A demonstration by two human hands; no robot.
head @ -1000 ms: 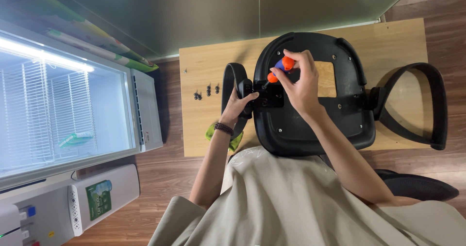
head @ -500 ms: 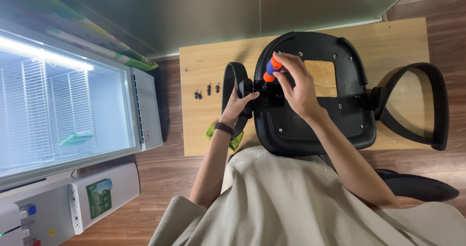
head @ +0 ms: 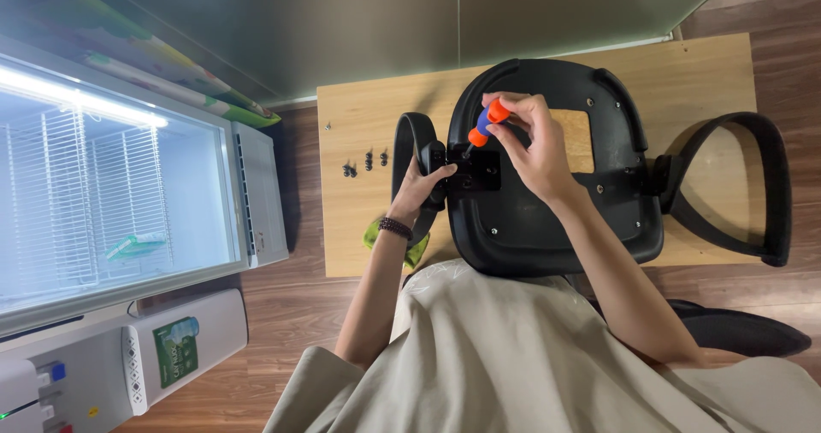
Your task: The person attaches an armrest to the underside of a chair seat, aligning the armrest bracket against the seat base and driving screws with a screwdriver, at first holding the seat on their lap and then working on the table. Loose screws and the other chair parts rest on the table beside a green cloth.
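Both hands are closed on their work above the bench, a pale, matte wooden board. At the near side, the left hand, with a dark beaded band at its wrist, is clamped on the black armrest bracket, a flat plate with screw holes. The right hand is pinched around a short screwdriver with a blue and orange handle, its tip set down on the bracket. Beneath, an upturned chair seat of smooth black moulded plastic is laid on the bench, a curved armrest loop standing at its right. Farther left, small dark screws are scattered on the wood.
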